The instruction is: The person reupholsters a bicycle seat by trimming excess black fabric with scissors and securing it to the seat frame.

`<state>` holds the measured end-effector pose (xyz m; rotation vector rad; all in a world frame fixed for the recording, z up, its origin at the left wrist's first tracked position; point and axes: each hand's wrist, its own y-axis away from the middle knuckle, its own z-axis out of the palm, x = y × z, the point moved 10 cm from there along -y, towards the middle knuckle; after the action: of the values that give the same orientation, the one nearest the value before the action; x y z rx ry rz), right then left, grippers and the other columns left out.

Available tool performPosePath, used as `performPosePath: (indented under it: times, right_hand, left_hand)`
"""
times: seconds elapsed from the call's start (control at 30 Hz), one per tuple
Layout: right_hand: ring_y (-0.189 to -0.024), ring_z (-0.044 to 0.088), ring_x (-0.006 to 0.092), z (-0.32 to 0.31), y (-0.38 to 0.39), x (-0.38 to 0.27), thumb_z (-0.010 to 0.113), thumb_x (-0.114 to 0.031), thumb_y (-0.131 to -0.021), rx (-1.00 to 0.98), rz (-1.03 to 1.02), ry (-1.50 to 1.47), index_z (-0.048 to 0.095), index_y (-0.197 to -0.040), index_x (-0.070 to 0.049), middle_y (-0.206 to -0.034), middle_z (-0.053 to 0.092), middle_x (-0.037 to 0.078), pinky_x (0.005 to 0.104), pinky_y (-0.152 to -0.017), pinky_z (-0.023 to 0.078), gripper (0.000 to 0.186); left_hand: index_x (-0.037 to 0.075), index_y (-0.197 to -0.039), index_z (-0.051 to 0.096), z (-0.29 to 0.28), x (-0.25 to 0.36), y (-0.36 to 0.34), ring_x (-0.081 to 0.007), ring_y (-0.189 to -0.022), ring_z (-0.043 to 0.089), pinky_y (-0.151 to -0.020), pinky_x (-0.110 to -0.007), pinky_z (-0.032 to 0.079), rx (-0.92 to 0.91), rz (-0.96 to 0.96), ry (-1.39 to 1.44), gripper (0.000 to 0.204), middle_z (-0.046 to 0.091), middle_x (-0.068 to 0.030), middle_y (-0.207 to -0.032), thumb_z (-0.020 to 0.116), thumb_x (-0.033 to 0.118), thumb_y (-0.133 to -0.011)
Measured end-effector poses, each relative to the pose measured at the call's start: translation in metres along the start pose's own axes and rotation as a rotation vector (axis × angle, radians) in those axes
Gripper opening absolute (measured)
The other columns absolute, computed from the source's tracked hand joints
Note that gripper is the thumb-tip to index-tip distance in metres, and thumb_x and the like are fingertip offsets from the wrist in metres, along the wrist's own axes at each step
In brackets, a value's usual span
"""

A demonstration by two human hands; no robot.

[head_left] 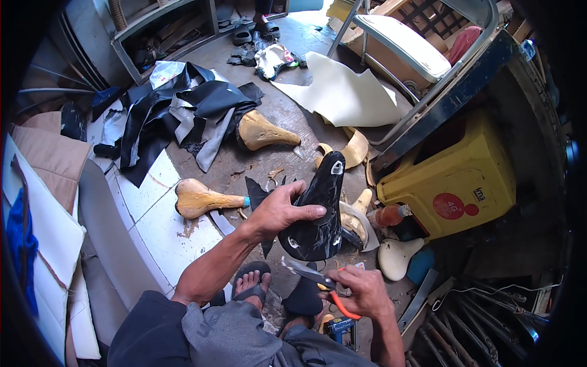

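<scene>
Left hand: fingers clamped on black saddle, held above middle of floor. Right hand: fingers curled round handles of scissors, blades near saddle's wide end. Tan saddle across right edge of white tiles. Yellow stool toward floor's right edge.

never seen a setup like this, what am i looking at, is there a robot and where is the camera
No robot: these are a person's bare hands. The one picture comes from a fisheye camera on their head, looking down, so straight edges bend. The left hand holds a black saddle; the right hand holds scissors, nearer the body. On the floor, among other things, lie a yellowish saddle, black scraps and a cream sheet; a yellow stool is at the right.
</scene>
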<state>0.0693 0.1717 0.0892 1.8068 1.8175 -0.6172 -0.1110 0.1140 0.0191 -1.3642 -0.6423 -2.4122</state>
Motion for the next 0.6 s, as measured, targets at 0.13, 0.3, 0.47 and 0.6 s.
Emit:
performPosePath:
  times: [0.13,0.3,0.47,0.6]
  right_hand:
    - [-0.064,0.068,0.0230,-0.004,0.018,0.007,0.085,-0.042,-0.081,-0.124,0.079,0.073,0.074,-0.107,-0.011,-0.076,0.066,0.004,0.0364,-0.054,0.050,0.042]
    - [-0.060,0.064,0.0230,-0.002,0.034,0.026,0.086,-0.040,-0.080,-0.041,0.183,-0.009,0.075,-0.108,-0.009,-0.069,0.062,0.005,0.0369,-0.052,0.047,0.043]
    - [-0.057,0.055,0.0178,-0.005,0.050,0.045,0.090,-0.032,-0.077,0.128,0.258,-0.049,0.075,-0.109,-0.001,-0.069,0.061,0.008,0.0326,-0.054,0.043,0.047]
    - [-0.058,0.054,0.0174,-0.001,0.040,0.034,0.088,-0.034,-0.080,0.062,0.315,-0.260,0.075,-0.109,-0.002,-0.073,0.063,0.010,0.0325,-0.055,0.043,0.046]
  left_hand:
    - [-0.002,-0.111,0.062,-0.004,0.004,-0.001,-0.0100,-0.084,0.066,-0.073,-0.027,0.056,0.001,0.056,-0.086,0.040,0.069,-0.0056,-0.098,0.085,0.021,-0.088]
    - [-0.001,-0.113,0.062,-0.007,-0.003,-0.003,-0.0115,-0.088,0.069,-0.081,-0.028,0.058,0.040,-0.012,-0.043,0.038,0.071,-0.0066,-0.101,0.084,0.016,-0.087]
    - [-0.002,-0.114,0.062,-0.023,-0.019,-0.004,-0.0143,-0.081,0.072,-0.075,-0.028,0.060,0.131,-0.048,0.173,0.037,0.072,-0.0088,-0.099,0.082,0.015,-0.089]
    - [-0.003,-0.112,0.062,-0.025,-0.020,-0.001,-0.0143,-0.080,0.071,-0.072,-0.028,0.060,0.159,-0.060,0.136,0.037,0.072,-0.0087,-0.099,0.083,0.017,-0.088]
